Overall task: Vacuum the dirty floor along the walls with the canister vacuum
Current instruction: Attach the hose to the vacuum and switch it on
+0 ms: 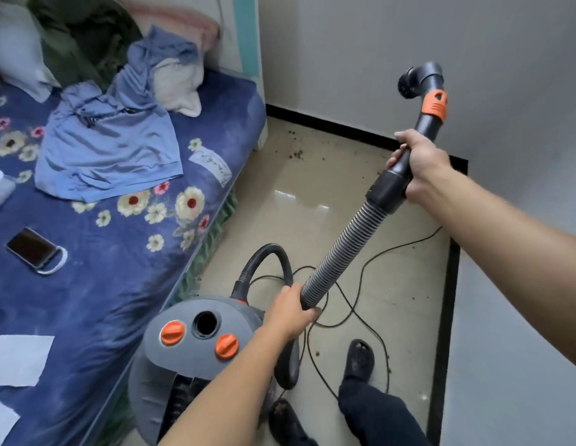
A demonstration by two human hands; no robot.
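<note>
**Nozzle up in the air, dirt along wall not yet touched**

Right hand (pixel 421 162) had its fingers wrapped around the black tube (pixel 405 159), just above the cuff where the ribbed hose (pixel 341 249) joined. Left hand (pixel 293 312) was closed around the same hose lower down, beside the canister vacuum (pixel 196 342). Both grips were firm, nothing loose.

The tube pointed up and away, with the orange collar (pixel 436 106) and bent nozzle end (pixel 415 80) held in front of the grey wall (pixel 376 43), well clear of the floor (pixel 312 194). This looked like a two-handed hold to straighten or take slack out of the hose before lowering it, not a cleaning pass. That is a judgement only.

The vacuum sat on the floor between the bed (pixel 119 268) and the person's feet, tight against the bed edge, likely parked there to leave the narrow floor strip free. The black power cord (pixel 370 262) lay in loops across that strip, a snag risk for the hose and for the slippered foot (pixel 359 358).

Dark crumbs (pixel 296 152) were scattered near the far black baseboard (pixel 328 123), with more specks by the right-hand baseboard. Cannot tell if the motor was running.

On the bed: blue garment (pixel 109 146), phone (pixel 31 247).

Next move, probably: drop the nozzle to the far corner and work along the baseboard.
</note>
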